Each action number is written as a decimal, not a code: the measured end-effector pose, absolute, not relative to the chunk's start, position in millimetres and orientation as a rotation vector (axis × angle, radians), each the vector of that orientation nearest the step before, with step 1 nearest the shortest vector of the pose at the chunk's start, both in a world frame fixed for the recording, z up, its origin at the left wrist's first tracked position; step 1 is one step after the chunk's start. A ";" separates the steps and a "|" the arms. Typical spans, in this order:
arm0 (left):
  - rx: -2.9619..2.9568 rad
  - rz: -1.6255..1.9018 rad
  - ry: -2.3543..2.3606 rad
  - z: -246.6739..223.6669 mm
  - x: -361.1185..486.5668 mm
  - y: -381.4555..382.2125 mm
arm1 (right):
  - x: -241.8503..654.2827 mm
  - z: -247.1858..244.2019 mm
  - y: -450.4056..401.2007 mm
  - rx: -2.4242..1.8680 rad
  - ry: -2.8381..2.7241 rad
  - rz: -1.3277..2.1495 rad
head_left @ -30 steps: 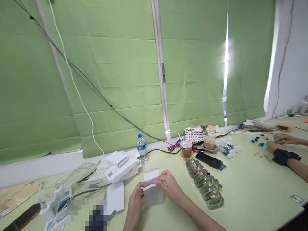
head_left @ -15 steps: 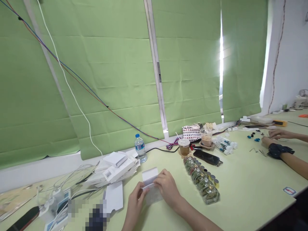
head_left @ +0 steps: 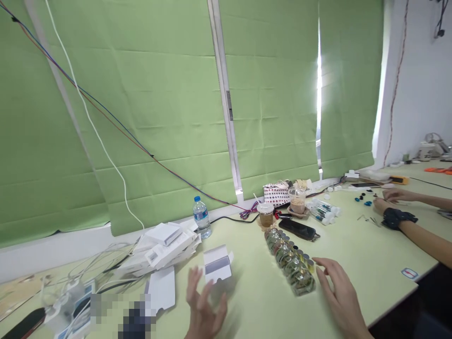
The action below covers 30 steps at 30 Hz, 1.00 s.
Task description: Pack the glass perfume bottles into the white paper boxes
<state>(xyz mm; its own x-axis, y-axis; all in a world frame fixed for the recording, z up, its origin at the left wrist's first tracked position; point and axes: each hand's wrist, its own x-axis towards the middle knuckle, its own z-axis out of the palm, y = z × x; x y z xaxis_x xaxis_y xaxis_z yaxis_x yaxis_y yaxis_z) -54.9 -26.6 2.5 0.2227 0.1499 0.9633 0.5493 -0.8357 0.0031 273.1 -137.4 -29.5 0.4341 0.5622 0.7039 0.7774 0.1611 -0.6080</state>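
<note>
A small white box [head_left: 218, 264] with its flap raised stands on the pale green table. Just in front of it is my left hand [head_left: 205, 301], blurred, with fingers spread and nothing held. My right hand [head_left: 339, 289] is open at the right end of a row of small clear jars [head_left: 291, 263] with round metallic lids; its fingertips are beside the nearest lids. Whether they touch is hard to tell.
White flattened boxes [head_left: 169, 245] and cables lie at left. Behind are a water bottle [head_left: 201, 217], an iced drink [head_left: 266, 214] and a black phone [head_left: 298, 230]. Another person's hands [head_left: 388, 202] work at the far right.
Both hands have let go of the white box. My right hand has moved right to the jars, and my left hand has opened in front of the box. The view has shifted slightly.
</note>
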 end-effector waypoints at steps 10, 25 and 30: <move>-3.033 -1.130 -0.384 -23.9 59.7 -61.0 | 290.9 -58.3 -143.4 -1.722 -1.282 0.284; -1.847 -2.518 -2.082 -0.1 -11.6 -26.6 | 295.4 -69.6 -144.0 -1.798 -1.289 0.422; -2.244 -2.844 -2.060 -5.1 -17.4 2.2 | 292.7 -70.0 -142.5 -1.765 -1.319 0.394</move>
